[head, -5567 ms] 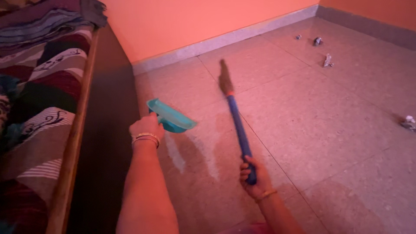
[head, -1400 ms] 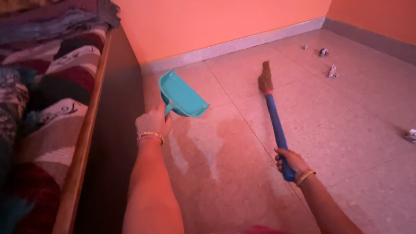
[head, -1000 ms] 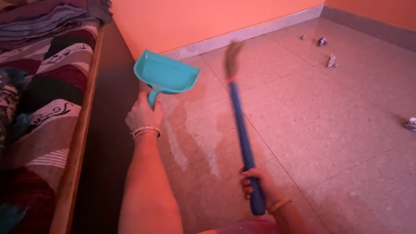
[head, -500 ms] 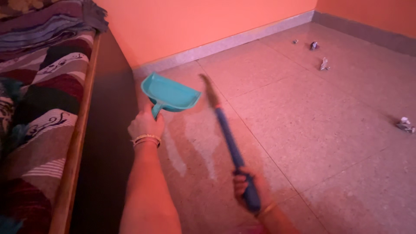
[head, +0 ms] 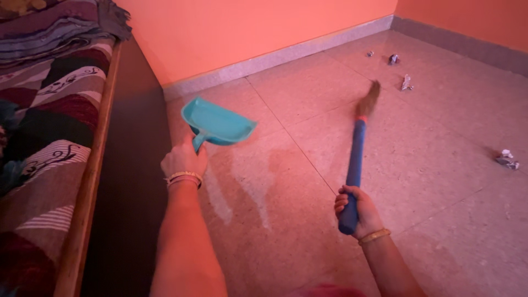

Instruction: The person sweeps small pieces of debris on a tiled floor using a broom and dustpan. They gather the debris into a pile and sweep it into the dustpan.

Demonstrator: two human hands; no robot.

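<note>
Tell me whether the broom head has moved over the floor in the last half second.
Yes. The broom has swung right, away from the teal dustpan in the left hand and toward the crumpled scraps near the far wall; the right hand grips its blue handle.

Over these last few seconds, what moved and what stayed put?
The broom swung: its bristle end, near the dustpan half a second ago, now points right toward the crumpled scraps. The dustpan, raised a second ago, has come down a little. Nothing was picked up or let go: the left hand still grips the dustpan handle, the right hand the broom's blue handle. Scraps and bed unchanged.
</note>
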